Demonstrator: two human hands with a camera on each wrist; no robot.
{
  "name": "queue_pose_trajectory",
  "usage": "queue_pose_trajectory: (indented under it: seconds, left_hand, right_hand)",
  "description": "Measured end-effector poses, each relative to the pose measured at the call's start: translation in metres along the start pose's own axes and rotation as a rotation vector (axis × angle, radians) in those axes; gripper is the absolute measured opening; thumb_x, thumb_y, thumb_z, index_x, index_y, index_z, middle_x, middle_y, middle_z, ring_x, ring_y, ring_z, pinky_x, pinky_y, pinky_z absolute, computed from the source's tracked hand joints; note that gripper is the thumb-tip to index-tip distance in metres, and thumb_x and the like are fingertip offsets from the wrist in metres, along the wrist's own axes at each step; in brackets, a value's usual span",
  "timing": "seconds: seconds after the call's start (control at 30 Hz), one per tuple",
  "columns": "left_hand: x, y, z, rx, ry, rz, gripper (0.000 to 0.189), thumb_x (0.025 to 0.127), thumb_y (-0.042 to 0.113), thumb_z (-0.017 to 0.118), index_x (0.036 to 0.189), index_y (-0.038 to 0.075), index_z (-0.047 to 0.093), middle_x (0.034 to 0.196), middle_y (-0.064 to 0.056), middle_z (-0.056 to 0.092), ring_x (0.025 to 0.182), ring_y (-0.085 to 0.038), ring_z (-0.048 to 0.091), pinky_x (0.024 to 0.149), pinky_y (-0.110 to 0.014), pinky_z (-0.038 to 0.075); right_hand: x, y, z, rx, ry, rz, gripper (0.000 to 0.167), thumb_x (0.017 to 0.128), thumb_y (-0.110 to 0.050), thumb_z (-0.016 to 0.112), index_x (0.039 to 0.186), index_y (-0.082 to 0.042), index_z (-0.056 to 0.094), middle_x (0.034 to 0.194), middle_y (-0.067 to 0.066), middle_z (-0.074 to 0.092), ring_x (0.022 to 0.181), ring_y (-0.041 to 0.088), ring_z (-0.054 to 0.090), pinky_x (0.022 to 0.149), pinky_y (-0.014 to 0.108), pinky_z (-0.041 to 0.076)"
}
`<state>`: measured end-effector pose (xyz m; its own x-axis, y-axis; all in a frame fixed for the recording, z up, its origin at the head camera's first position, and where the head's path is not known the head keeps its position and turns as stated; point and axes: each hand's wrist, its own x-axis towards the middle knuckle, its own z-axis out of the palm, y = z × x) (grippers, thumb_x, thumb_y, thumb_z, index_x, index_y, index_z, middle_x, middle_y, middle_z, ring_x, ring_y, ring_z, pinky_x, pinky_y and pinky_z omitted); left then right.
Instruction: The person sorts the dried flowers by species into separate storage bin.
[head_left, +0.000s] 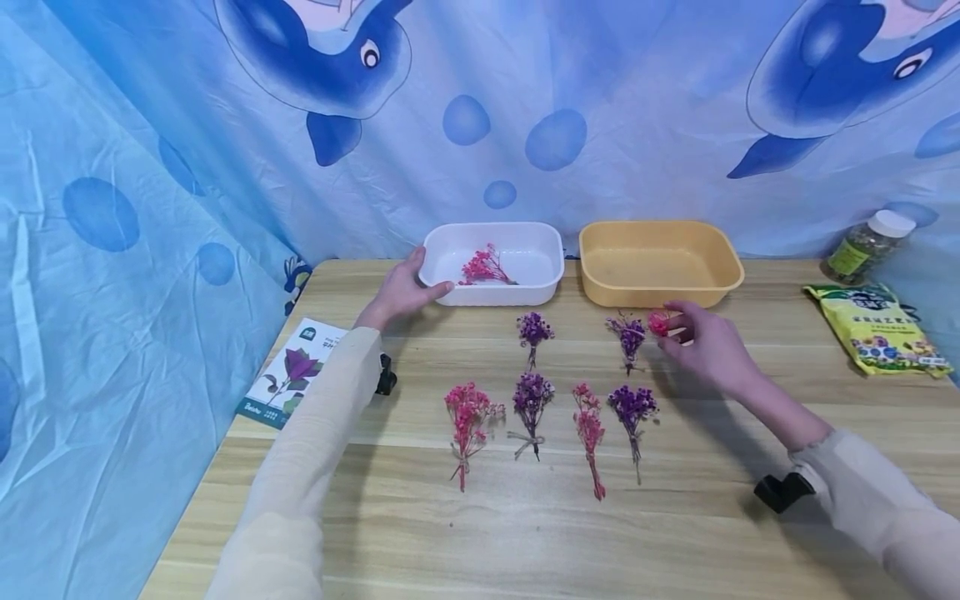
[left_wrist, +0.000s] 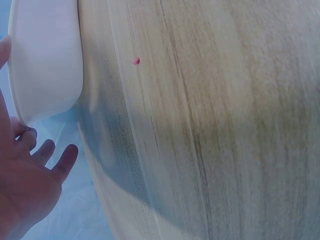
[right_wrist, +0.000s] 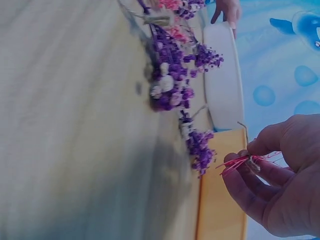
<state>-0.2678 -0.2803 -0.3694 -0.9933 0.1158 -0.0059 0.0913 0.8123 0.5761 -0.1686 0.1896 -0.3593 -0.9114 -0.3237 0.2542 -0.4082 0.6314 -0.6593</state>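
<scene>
My right hand (head_left: 708, 346) pinches a small bunch of pink dried flowers (right_wrist: 250, 161) by its tied stems, between thumb and fingers, just in front of the yellow basin (head_left: 660, 297). The left hand (head_left: 405, 292) grips the left end of the white basin (head_left: 498, 294), thumb at the front rim. Inside that basin lies another pink bunch (head_left: 485, 267). On the table, purple bunches (head_left: 534, 329), (head_left: 628, 337), (head_left: 531, 400), (head_left: 633, 407) and pink bunches (head_left: 468, 417), (head_left: 589, 425) lie in loose rows. One purple bunch is just left of my right hand.
A plant-picture booklet (head_left: 288, 375) lies at the left, partly under my left sleeve. At the right are a yellow packet (head_left: 877, 329) and a white-capped jar (head_left: 862, 250). A blue whale-print curtain (head_left: 517, 100) hangs behind the wooden table (head_left: 540, 542).
</scene>
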Motion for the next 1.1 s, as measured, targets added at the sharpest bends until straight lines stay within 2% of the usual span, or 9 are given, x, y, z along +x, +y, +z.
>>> queue_pose_trajectory:
  seconds: [0.33, 0.67, 0.93, 1.1]
  left_hand:
    - [-0.002, -0.001, 0.001, -0.009, -0.002, -0.004, 0.105, 0.089, 0.051, 0.071, 0.159, 0.001, 0.009, 0.165, -0.017, 0.01, 0.15, -0.031, 0.011, 0.121, -0.046, 0.014]
    - [0.0, -0.001, -0.001, 0.007, 0.002, 0.009, 0.104, 0.089, 0.05, 0.07, 0.159, 0.001, 0.01, 0.165, -0.018, 0.012, 0.15, -0.033, 0.014, 0.12, -0.046, 0.016]
    - [0.001, -0.001, -0.002, 0.02, 0.008, 0.031, 0.104, 0.089, 0.05, 0.07, 0.158, -0.002, 0.013, 0.164, -0.02, 0.013, 0.149, -0.034, 0.016, 0.12, -0.046, 0.017]
    - [0.001, 0.0, -0.001, 0.021, 0.01, 0.037, 0.103, 0.089, 0.049, 0.071, 0.157, -0.004, 0.014, 0.164, -0.021, 0.014, 0.149, -0.034, 0.016, 0.12, -0.046, 0.017]
  right_hand:
    - [0.03, -0.018, 0.0, -0.042, -0.066, -0.018, 0.057, 0.087, 0.003, 0.07, 0.137, 0.015, 0.045, 0.106, 0.034, 0.066, 0.091, 0.044, 0.067, 0.076, 0.054, 0.058]
    - [0.06, -0.034, 0.001, -0.037, -0.142, -0.045, 0.059, 0.091, 0.002, 0.065, 0.143, 0.014, 0.04, 0.11, 0.033, 0.066, 0.096, 0.044, 0.066, 0.082, 0.055, 0.055]
    - [0.091, -0.048, 0.008, -0.017, -0.223, -0.032, 0.062, 0.095, 0.0, 0.062, 0.148, 0.011, 0.033, 0.112, 0.03, 0.066, 0.087, 0.035, 0.069, 0.073, 0.045, 0.058]
    - [0.11, -0.056, 0.017, 0.021, -0.255, -0.013, 0.064, 0.095, -0.002, 0.063, 0.15, 0.009, 0.032, 0.114, 0.028, 0.065, 0.087, 0.035, 0.068, 0.068, 0.039, 0.058]
